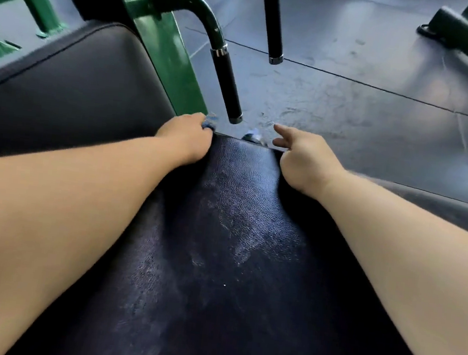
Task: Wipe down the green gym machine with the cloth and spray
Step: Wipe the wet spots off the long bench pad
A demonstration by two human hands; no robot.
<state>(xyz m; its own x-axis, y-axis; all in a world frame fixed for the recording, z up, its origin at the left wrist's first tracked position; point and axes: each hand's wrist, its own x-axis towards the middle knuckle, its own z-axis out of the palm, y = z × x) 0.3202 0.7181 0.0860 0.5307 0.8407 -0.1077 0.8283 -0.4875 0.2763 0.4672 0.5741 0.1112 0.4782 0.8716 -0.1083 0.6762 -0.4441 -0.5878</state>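
Both arms reach along the pad (pixel 229 234); left hand (pixel 186 137) at the pad's far left corner, fingers curled tight on a blue cloth (pixel 210 120); right hand (pixel 304 158) at the far right edge, forefinger out, other fingers folded under; green frame (pixel 165 51) left of the pad.

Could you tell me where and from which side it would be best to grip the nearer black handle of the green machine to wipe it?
Grip the handle at mid-sleeve, coming from its right, floor-facing side: the black sleeve is a straight cylinder hanging free, while the green post crowds its left. The left hand probably holds the blue cloth.
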